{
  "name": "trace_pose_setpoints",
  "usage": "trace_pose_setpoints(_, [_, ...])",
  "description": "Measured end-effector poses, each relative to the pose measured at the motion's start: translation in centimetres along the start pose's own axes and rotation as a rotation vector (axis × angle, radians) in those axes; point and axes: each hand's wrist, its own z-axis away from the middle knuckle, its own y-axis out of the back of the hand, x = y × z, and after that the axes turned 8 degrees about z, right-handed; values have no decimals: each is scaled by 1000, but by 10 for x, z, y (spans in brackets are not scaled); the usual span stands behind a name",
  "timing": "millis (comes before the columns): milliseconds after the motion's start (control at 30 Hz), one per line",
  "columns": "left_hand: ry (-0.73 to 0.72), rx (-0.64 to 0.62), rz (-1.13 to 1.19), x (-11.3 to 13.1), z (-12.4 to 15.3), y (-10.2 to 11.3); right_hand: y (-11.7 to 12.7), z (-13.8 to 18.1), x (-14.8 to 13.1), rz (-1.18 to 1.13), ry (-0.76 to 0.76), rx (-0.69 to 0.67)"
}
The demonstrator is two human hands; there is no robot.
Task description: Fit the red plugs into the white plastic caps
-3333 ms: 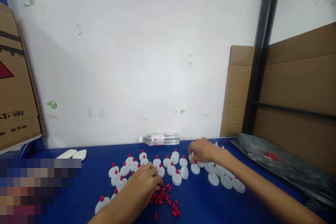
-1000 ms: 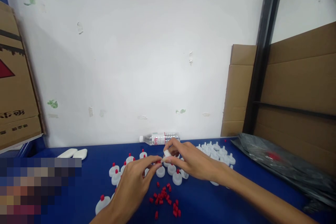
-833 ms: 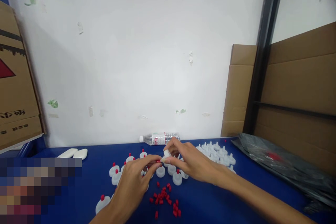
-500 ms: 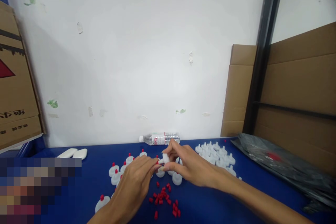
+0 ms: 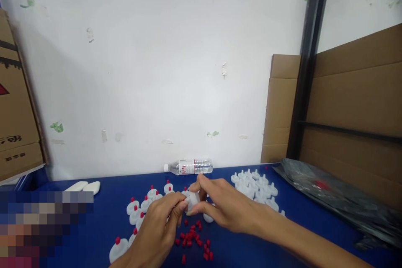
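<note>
My right hand pinches a white nozzle cap by its wide base, tilted with its spout toward the left. The thumb and fingers of my left hand are closed round the spout end, over a small red tip cap that they hide now. Below the hands lies a loose pile of small red tip caps. Left of my left hand stand several white nozzle caps with red tips. Under my right hand is another white nozzle cap, partly covered.
White nozzle caps without red tips are grouped at the right on the blue table. A clear bottle lies along the wall. Two white oval pieces are at the left. Grey plastic bagging and cardboard stand right.
My left fingers have closed further over the spout, and the red tip seen between them before is hidden. The held nozzle cap has come slightly lower. The view has shifted a little.
</note>
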Motion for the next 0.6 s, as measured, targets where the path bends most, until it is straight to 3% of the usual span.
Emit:
trace_pose_setpoints(300, [-41,-162,-186,7,-16,20,5,-3,-1,520,58,-66])
trace_pose_setpoints(433, [182,-412,-217,20,-17,47,9,-6,15,651,-11,-58])
trace_pose_setpoints(600, [470,-634,-159,19,-5,77,24,-9,41,711,-161,-11])
